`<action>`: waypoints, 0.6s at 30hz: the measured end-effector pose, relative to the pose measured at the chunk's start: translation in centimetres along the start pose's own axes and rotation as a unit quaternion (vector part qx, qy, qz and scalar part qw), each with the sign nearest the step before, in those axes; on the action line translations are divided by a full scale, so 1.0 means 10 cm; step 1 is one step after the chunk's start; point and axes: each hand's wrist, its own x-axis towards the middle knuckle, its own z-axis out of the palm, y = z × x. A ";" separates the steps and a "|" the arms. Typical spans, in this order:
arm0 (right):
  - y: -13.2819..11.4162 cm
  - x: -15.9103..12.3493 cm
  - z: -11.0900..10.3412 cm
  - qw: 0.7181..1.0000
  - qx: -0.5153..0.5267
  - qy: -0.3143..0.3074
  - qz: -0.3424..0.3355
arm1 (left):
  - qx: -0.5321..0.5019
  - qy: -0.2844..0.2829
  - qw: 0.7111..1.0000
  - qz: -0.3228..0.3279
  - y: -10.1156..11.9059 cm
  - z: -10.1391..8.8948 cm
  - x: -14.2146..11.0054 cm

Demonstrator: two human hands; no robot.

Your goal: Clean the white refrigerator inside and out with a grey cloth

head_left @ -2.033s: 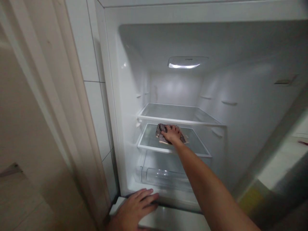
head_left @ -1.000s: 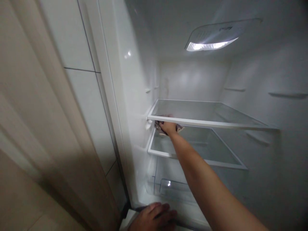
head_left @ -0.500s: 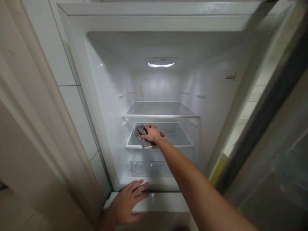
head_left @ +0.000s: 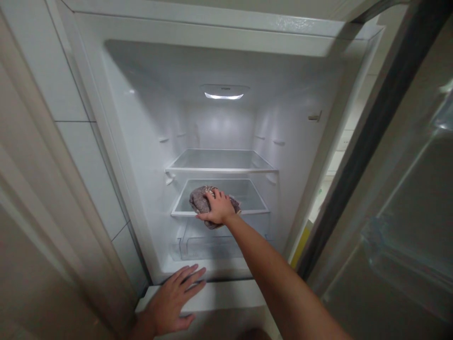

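Observation:
My right hand (head_left: 218,208) grips a crumpled grey-brown cloth (head_left: 200,200) at the front edge of the lower glass shelf (head_left: 253,198) in a refrigerator. Part of the cloth hangs over that edge, and the hand covers its middle. Above it lies the upper glass shelf (head_left: 219,160), with a white front rim. My left hand (head_left: 173,300), fingers spread, rests on the white ledge (head_left: 230,293) below the fridge opening and holds nothing.
A clear drawer (head_left: 212,248) sits at the bottom of the compartment. The open fridge door (head_left: 396,198), with clear bins, stands on the right. A lit lamp (head_left: 224,92) is on the ceiling inside. White tiled wall (head_left: 85,156) runs along the left.
My right hand and the cloth have come forward to the shelf's front edge. The whole view has shifted a little to the right. My left hand stays spread on the ledge.

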 end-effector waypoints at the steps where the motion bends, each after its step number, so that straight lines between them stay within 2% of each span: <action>1: 0.01 0.03 0.00 1.000 0.000 0.001 0.000 | -0.003 -0.004 1.000 -0.001 0.00 0.00 0.00; 7: 0.05 0.16 -0.02 1.000 0.011 -0.005 0.005 | -0.030 -0.025 0.999 -0.006 0.00 0.00 0.00; 13: 0.09 0.28 0.00 0.999 0.013 -0.017 0.045 | -0.046 -0.044 0.998 -0.021 0.02 -0.03 0.01; 18: 0.10 0.50 0.08 0.996 -0.009 -0.025 0.087 | -0.059 -0.056 0.996 -0.021 0.02 -0.08 0.02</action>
